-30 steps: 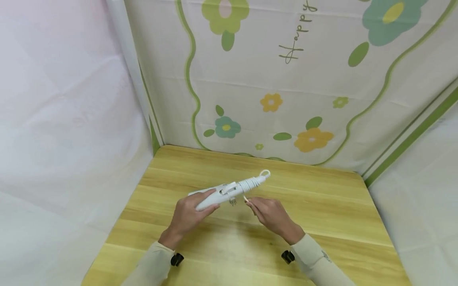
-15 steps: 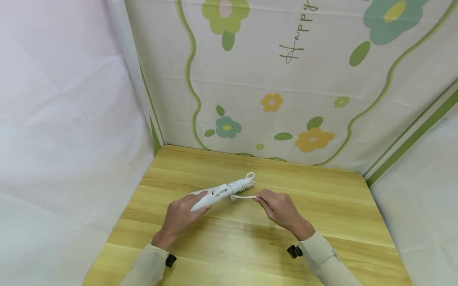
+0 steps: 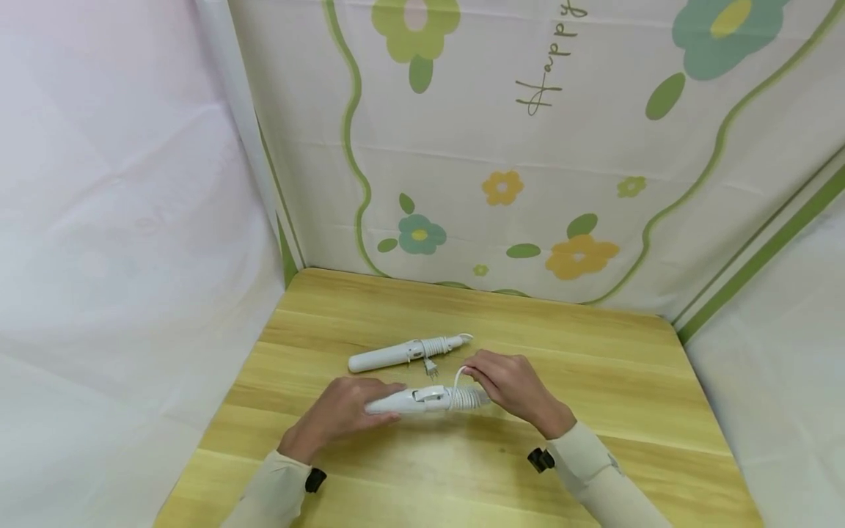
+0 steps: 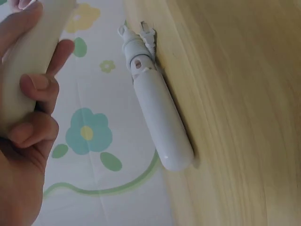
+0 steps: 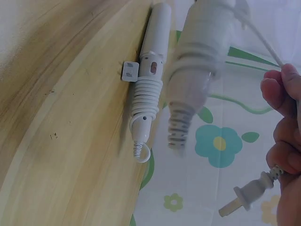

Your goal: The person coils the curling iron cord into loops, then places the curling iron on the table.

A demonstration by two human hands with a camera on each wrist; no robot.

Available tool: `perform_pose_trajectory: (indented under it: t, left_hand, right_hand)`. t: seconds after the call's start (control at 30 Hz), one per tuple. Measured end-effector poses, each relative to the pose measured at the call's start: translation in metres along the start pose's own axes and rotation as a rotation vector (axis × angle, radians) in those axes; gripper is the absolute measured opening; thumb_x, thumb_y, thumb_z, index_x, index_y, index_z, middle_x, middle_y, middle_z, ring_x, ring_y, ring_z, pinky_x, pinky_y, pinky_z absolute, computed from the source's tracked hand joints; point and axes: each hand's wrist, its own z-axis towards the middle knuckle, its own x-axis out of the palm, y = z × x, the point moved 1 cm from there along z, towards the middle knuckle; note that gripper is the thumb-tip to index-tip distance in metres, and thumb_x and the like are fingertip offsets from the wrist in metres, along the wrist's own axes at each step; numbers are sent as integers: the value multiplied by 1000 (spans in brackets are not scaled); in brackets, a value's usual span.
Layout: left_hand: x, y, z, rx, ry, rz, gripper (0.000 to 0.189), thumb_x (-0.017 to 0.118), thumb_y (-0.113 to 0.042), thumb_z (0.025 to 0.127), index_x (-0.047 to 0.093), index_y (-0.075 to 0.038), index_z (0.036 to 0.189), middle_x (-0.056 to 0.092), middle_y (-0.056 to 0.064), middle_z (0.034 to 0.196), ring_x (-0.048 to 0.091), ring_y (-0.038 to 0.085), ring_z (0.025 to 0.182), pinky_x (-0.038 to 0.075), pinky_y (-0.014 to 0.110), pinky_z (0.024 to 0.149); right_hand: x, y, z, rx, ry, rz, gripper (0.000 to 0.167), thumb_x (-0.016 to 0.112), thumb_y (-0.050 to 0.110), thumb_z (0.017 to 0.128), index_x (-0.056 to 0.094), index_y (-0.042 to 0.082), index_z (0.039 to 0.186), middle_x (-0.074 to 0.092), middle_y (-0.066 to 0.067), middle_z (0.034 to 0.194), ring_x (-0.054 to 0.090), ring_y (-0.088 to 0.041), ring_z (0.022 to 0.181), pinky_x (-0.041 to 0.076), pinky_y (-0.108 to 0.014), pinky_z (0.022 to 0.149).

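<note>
My left hand (image 3: 350, 405) grips the thick barrel end of a white curling iron (image 3: 401, 401), held pointing right above the table. A white lever stands on its upper side, and white cord (image 3: 465, 399) is coiled round its handle. The loose length arcs up to my right hand (image 3: 511, 378), which pinches it between thumb and forefinger. From the lower fingers of that hand a two-prong plug (image 5: 251, 191) sticks out in the right wrist view. A second white curling iron (image 3: 386, 357) lies just beyond on the table, its cord wrapped and its plug (image 3: 431, 367) hanging at the side.
The wood-grain table (image 3: 574, 359) ends at a white cloth backdrop (image 3: 449, 147) printed with flowers. White cloth walls (image 3: 132, 257) enclose the left and right sides. Each wrist carries a small black camera (image 3: 541, 460).
The held curling iron has come down and nearer to me, so the lying one shows fully behind it. My right hand has moved right, and the loose cord between it and the coil has lengthened.
</note>
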Motion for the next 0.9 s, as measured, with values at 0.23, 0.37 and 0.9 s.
perform_pose_trajectory:
  t: [0.23, 0.37, 0.9]
  left_hand:
    - [-3, 0, -4, -84, 152, -393, 42, 88, -37, 94, 81, -20, 131, 84, -3, 111, 70, -4, 86, 55, 16, 70]
    - [-5, 0, -8, -217, 192, -671, 39, 91, -24, 92, 82, -16, 129, 84, 6, 118, 73, 1, 87, 60, 25, 70]
    - [-1, -6, -3, -527, -149, -742, 41, 89, -15, 92, 81, -16, 132, 83, 12, 118, 70, 10, 79, 60, 30, 65]
  right_hand:
    - [1, 0, 0, -22, 119, 111, 7, 77, 14, 102, 78, 18, 108, 75, 9, 94, 61, 3, 73, 54, -17, 69]
    - [4, 1, -1, 2, 155, 250, 9, 72, 15, 106, 79, 18, 110, 74, 8, 90, 58, 4, 73, 52, -14, 70]
    - [24, 20, -6, 131, 45, 343, 16, 70, -1, 104, 78, 12, 104, 70, 5, 79, 62, -3, 71, 51, -19, 68]
